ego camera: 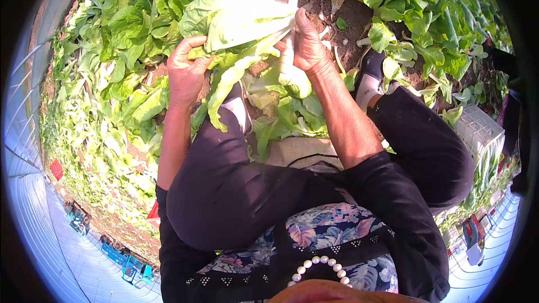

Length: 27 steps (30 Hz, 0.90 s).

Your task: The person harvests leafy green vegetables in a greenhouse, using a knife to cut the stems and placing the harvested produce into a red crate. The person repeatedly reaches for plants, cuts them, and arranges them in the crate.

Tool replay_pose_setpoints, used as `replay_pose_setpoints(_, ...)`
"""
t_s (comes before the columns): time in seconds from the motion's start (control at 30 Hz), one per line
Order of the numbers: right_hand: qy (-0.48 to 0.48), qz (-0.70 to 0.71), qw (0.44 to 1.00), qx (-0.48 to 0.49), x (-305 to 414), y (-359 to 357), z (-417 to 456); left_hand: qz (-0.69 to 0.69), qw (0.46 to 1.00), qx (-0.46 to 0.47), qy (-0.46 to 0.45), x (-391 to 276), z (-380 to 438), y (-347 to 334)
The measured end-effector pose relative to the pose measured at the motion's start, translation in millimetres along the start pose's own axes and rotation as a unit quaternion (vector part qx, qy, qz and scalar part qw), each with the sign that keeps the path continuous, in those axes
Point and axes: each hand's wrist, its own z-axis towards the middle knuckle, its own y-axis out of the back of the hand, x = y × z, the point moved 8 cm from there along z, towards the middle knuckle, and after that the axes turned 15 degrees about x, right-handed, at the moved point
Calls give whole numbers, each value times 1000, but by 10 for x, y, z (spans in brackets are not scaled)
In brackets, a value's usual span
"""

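Note:
A leafy green vegetable head (240, 19) with pale stalks is held up in front of me, its upper side washed out by sunlight. My right hand (309, 44) grips it at the stalk base, thumb uppermost. At the leafy end, my left hand (188, 69) holds the leaf edges between thumb and fingers. A long yellow-green leaf (229, 86) droops from the underside over my knee. Below my right hand hangs another curled leaf (294, 78); whether it is still attached I cannot tell. Loose leaves (273, 124) cover the soil between my feet.
Growing greens (130, 29) stand ahead and left, with more plants (442, 12) to the right. My shoes (370, 75) rest among leaves. A white plastic crate (480, 128) holding greens sits beyond my right knee. Blue machinery (126, 261) stands behind left; a person (473, 240) is far behind right.

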Motion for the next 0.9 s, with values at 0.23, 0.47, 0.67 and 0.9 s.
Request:
replay_pose_setpoints(0.23,3,-306,946,-106,449,-694,-449,197,979,9,57,-1101,-479,424)
replay_pose_setpoints(0.47,-2,-347,936,61,189,-1898,-749,260,931,250,-53,-1606,-866,-801)
replay_pose_setpoints(0.67,-52,-373,926,4,437,-1933,-1053,-192,910,366,-34,-1598,-1261,-750)
replay_pose_setpoints(0.9,-50,-422,905,-1,395,-1831,-1252,-461,790,374,-151,-1843,-1526,-5)
